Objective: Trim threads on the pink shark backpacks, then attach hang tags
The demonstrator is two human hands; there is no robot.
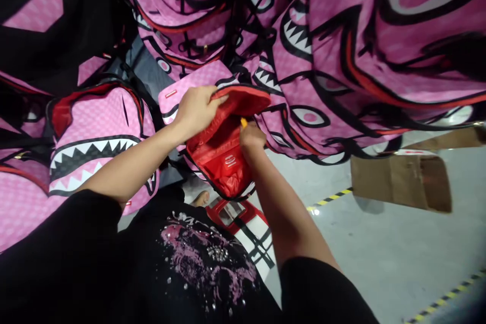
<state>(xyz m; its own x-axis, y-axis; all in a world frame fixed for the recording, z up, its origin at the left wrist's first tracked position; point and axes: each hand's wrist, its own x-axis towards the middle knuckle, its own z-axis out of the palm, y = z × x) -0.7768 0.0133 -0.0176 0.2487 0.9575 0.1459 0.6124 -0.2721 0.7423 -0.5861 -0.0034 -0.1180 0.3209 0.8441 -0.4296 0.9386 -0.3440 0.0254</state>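
Observation:
An opened pink backpack with a red lining [222, 154] is held in front of me, its inside facing up. My left hand [197, 110] is closed on the red upper flap of the backpack, pulling it back. My right hand [251, 136] is closed at the right edge of the opening, pinching a small yellow-orange object [243, 122] that I cannot make out. A white label shows on the red lining. Both arms wear black sleeves.
A large heap of pink shark-mouth backpacks [341, 45] fills the top and left, one [94, 142] close beside my left arm. Flattened cardboard [402, 179] lies on the grey floor at right. Yellow-black floor tape [330, 197] runs across. A red and white item [243, 223] lies below the bag.

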